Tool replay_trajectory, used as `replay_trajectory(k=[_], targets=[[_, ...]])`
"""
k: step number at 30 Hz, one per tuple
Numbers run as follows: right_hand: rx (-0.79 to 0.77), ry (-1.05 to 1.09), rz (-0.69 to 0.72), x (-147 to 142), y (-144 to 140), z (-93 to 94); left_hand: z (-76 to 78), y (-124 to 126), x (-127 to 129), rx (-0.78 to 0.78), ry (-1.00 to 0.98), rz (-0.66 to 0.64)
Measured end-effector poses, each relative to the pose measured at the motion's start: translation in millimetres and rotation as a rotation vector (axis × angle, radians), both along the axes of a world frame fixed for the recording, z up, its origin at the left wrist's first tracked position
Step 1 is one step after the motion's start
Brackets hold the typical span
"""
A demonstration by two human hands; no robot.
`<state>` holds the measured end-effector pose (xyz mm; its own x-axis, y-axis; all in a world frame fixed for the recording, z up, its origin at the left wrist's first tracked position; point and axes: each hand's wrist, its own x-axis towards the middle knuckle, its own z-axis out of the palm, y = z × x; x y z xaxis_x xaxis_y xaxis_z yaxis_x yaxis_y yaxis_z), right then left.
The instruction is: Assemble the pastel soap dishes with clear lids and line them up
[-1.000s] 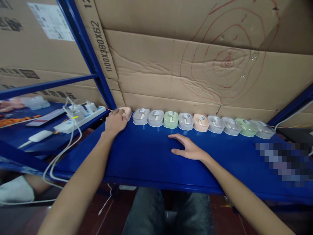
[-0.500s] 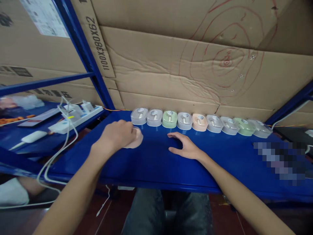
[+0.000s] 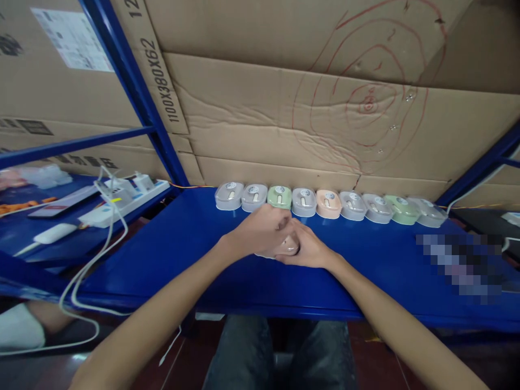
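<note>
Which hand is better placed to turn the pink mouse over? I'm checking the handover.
Probably the left hand: it lies on top of the pink mouse, wrapping it. The right hand only meets its side.

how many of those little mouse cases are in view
10. Nine stand in a row along the back of the blue shelf, against the cardboard: grey, grey, green, grey, peach, grey, grey, green, grey. One peach case is between the left hand and right hand, mostly hidden.

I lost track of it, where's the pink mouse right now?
In the head view the pink mouse sits mid-shelf between the left hand and right hand, just in front of the row of mice.
</note>
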<state>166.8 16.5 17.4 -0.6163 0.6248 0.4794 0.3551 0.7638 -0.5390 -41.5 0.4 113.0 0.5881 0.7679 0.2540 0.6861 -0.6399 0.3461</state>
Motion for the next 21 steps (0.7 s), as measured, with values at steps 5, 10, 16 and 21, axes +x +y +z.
replay_trajectory(k=[5, 10, 16, 21], targets=[[-0.05, -0.04, -0.044, 13.6, 7.2, 6.1, -48.5, 38.6, -31.5, 0.037, -0.305, -0.189], [-0.157, 0.03, -0.036, 23.2, 10.1, 12.4, -89.1, 50.1, -42.7, -0.104, -0.24, -0.24], [-0.362, 0.16, -0.034, 26.0, 13.5, 13.0, -79.0, 46.0, -40.5, -0.216, -0.271, -0.179], [-0.343, 0.257, -0.082, 43.6, 18.3, 24.7, -72.6, 45.2, -46.0, -0.231, -0.253, -0.089]])
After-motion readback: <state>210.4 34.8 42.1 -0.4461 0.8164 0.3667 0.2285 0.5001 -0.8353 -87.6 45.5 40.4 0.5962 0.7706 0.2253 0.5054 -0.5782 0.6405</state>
